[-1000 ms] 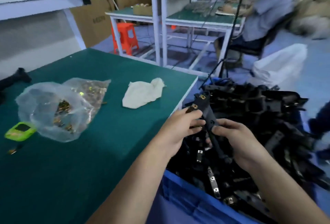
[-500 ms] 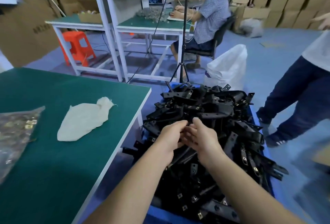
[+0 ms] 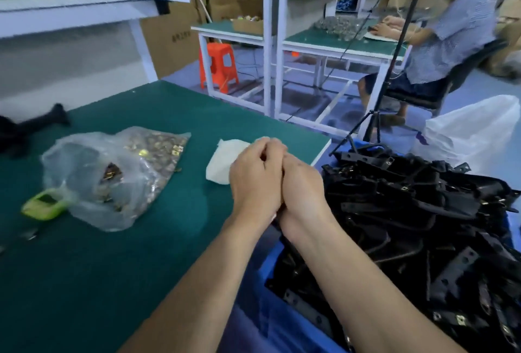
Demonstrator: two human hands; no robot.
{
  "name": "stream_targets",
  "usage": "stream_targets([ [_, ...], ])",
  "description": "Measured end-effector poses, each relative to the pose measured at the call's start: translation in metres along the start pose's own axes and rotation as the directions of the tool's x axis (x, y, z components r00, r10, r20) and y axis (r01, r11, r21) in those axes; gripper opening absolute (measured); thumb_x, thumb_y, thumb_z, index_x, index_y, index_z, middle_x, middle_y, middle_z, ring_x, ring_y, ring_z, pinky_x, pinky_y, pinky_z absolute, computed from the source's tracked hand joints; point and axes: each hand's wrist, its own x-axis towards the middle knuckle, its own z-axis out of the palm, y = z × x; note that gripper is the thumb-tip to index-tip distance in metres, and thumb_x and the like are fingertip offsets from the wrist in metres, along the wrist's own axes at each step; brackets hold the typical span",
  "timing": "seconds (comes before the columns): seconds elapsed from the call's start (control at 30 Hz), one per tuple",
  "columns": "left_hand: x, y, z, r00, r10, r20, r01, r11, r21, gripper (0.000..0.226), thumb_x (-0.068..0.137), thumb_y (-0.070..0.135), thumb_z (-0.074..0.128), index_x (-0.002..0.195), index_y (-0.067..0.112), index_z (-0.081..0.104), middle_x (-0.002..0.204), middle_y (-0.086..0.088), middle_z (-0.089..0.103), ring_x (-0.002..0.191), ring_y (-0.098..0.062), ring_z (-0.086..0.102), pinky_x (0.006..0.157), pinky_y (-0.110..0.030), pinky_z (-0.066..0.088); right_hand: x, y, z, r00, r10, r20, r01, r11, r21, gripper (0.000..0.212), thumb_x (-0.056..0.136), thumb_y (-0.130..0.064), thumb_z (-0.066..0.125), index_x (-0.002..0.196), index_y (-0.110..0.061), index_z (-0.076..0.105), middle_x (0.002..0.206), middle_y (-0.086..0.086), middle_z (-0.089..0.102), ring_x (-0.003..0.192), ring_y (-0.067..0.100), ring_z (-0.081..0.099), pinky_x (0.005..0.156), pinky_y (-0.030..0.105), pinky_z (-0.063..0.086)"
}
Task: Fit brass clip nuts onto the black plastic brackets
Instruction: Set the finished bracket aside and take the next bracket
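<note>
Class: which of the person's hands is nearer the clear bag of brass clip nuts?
Left. The left hand is right of the bag; the right hand lies beyond it, farther right.

left hand (image 3: 256, 180) and right hand (image 3: 303, 192) moved off the bracket pile (image 3: 408, 197), now pressed together over the table (image 3: 169, 116) edge

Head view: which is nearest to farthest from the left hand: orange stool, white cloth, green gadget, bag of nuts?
1. white cloth, just past the left hand
2. bag of nuts, further left
3. green gadget, far left
4. orange stool, far background
</note>
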Motion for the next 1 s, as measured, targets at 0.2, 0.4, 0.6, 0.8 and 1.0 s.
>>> stream_targets([
  [0.2,0.017,-0.012,-0.138,0.898,0.086,-0.431,-0.018,0.987,0.160,0.038,0.103,0.036,0.051,0.075,0.025,0.074,0.067,0.011,0.068,0.069,-0.005,0.061,0.073,-0.034,0.048,-0.029,0.067,0.124,0.969,0.042,0.245,-0.007,0.990,-0.143,0.040,0.104,-0.002,0.039,0.078,-0.010,0.069,0.076,0.002,0.068,0.077,0.014,0.064,0.072,0.024,0.051],
  [0.4,-0.012,-0.051,-0.271,0.751,-0.035,-0.660,0.089,0.995,0.049,0.028,0.094,0.032,0.061,0.070,0.021,0.069,0.062,0.002,0.066,0.054,-0.003,0.054,0.050,-0.024,0.045,-0.082,0.159,0.212,0.890,0.283,0.358,-0.200,0.947,-0.251,0.028,0.103,-0.022,0.053,0.088,-0.011,0.075,0.083,0.003,0.073,0.080,0.010,0.072,0.079,0.031,0.057],
  [0.6,-0.050,-0.112,-0.381,0.678,0.012,-0.735,0.312,0.901,0.302,0.017,0.097,0.025,0.066,0.113,0.025,0.073,0.098,0.030,0.055,0.114,-0.019,0.059,0.095,-0.037,0.050,-0.111,0.244,0.251,0.688,0.538,0.486,-0.170,0.771,-0.613,0.023,0.094,-0.020,0.054,0.097,-0.027,0.076,0.092,-0.007,0.078,0.092,0.007,0.072,0.076,0.028,0.055],
  [0.8,-0.058,-0.170,-0.462,0.741,-0.218,-0.636,0.620,0.585,0.522,0.058,0.089,0.050,0.066,0.142,0.027,0.057,0.144,0.001,0.059,0.137,-0.020,0.046,0.112,-0.040,0.038,-0.082,0.292,0.278,0.755,0.315,0.575,0.219,0.706,-0.674,0.033,0.085,-0.012,0.056,0.094,-0.037,0.076,0.092,-0.024,0.074,0.085,-0.007,0.068,0.080,0.021,0.055],
  [1.0,-0.044,-0.194,-0.473,0.859,-0.170,-0.483,0.481,0.592,0.647,0.021,0.086,0.041,0.076,0.107,0.037,0.079,0.118,0.016,0.071,0.110,-0.016,0.062,0.090,-0.034,0.049,-0.014,0.318,0.339,0.748,0.247,0.616,0.422,0.540,-0.728,0.030,0.094,-0.018,0.059,0.118,-0.032,0.070,0.113,-0.017,0.068,0.078,-0.013,0.061,0.058,0.003,0.040],
])
